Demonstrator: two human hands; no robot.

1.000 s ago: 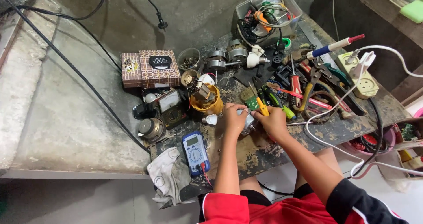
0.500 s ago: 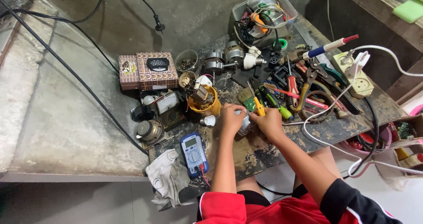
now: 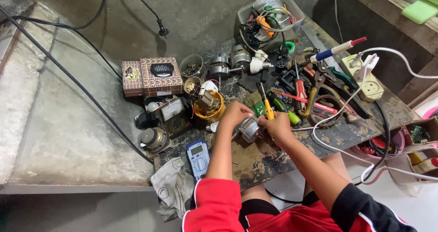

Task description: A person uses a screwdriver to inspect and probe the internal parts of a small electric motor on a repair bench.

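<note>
My left hand (image 3: 235, 114) grips a small round metal motor (image 3: 250, 129) from its left side, holding it just above the dark worktop (image 3: 260, 161). My right hand (image 3: 276, 126) holds a yellow-handled screwdriver (image 3: 266, 106) upright, its lower end at the motor's right side. A blue multimeter (image 3: 197, 153) lies near my left forearm. A yellow cup (image 3: 211, 110) with a copper-wound part in it stands just beyond my left hand.
Pliers, cutters and screwdrivers (image 3: 315, 92) crowd the bench to the right. A clear bin of wires (image 3: 269, 15) stands at the back. A patterned box (image 3: 153, 76), an analogue meter (image 3: 172, 111), other motors (image 3: 228, 65), a power strip (image 3: 367, 79) and a grey rag (image 3: 171, 186) surround the spot.
Both hands stay on the motor with only small shifts. The head view has drifted slightly, so the bench sits a little lower and to the left in view.
</note>
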